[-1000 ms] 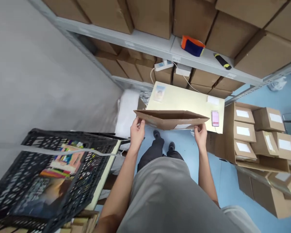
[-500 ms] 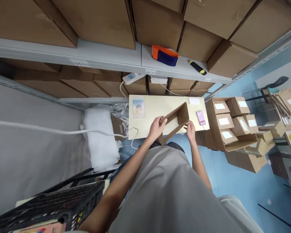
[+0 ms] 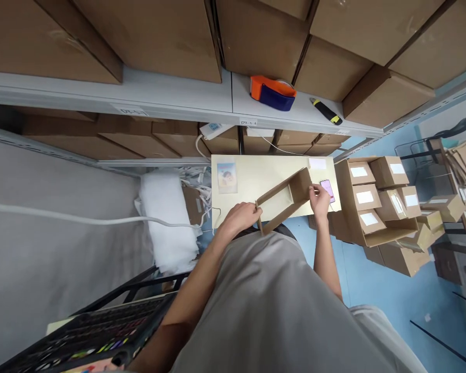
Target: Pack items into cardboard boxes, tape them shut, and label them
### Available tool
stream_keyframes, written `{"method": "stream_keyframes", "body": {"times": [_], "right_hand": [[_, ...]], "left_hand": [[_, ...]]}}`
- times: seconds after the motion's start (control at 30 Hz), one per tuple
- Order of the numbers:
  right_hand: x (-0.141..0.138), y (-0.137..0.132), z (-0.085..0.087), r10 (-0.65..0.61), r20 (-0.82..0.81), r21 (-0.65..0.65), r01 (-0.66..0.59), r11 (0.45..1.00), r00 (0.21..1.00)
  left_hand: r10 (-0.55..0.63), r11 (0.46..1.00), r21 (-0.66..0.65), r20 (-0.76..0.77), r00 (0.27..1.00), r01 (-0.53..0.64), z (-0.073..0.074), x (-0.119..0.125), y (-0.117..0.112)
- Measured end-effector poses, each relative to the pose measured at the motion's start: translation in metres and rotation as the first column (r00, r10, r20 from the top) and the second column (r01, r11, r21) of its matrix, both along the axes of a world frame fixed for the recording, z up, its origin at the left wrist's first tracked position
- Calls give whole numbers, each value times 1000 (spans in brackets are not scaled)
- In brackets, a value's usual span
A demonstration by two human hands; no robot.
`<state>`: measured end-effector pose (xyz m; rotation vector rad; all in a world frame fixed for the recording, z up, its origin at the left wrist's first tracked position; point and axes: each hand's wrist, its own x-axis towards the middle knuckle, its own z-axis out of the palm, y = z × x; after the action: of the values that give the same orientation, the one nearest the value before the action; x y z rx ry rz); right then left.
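A cardboard box [image 3: 300,185] is held tilted over the near edge of the cream table [image 3: 252,176]. Its walls stand folded into a long rectangle, and a pale surface like the tabletop shows inside it. My left hand [image 3: 241,217] grips the left end wall, thumb near the rim. At the opposite end, the fingers of my right hand [image 3: 319,200] pinch the wall's edge. Just beyond my right hand lies a phone [image 3: 328,190] with a pink screen. A clear packet with a picture [image 3: 227,177] rests at the table's left side.
Above the table runs a grey shelf [image 3: 171,101] bearing large cartons, an orange and blue tape dispenser [image 3: 274,93] and a cutter knife [image 3: 326,111]. To the right, a big carton [image 3: 351,215] holds several labelled boxes. White wrap [image 3: 166,217] and a black crate [image 3: 112,331] are on the left.
The box has turned a little and its right end has come lower. My left hand has shifted lower on its end wall; my right hand has moved up and right along its end.
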<state>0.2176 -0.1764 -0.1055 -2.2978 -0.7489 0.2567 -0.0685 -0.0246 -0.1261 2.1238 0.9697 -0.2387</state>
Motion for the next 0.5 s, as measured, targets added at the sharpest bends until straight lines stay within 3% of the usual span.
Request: {"method": "stream_keyframes", "body": {"times": [0.17, 0.3, 0.4, 0.5], "right_hand": [[25, -3, 11, -41, 73, 7, 40, 999, 996], [35, -2, 8, 8, 79, 1, -8, 1000, 997], [31, 1, 0, 93, 65, 17, -95, 995, 994], [26, 4, -10, 225, 35, -11, -225, 974, 974]], "left_hand": [[253, 945, 159, 196, 948, -285, 15, 36, 32], [350, 895, 184, 279, 894, -407, 12, 66, 59], [382, 886, 123, 353, 854, -448, 2, 79, 60], [350, 909, 86, 373, 859, -408, -8, 83, 43]]}}
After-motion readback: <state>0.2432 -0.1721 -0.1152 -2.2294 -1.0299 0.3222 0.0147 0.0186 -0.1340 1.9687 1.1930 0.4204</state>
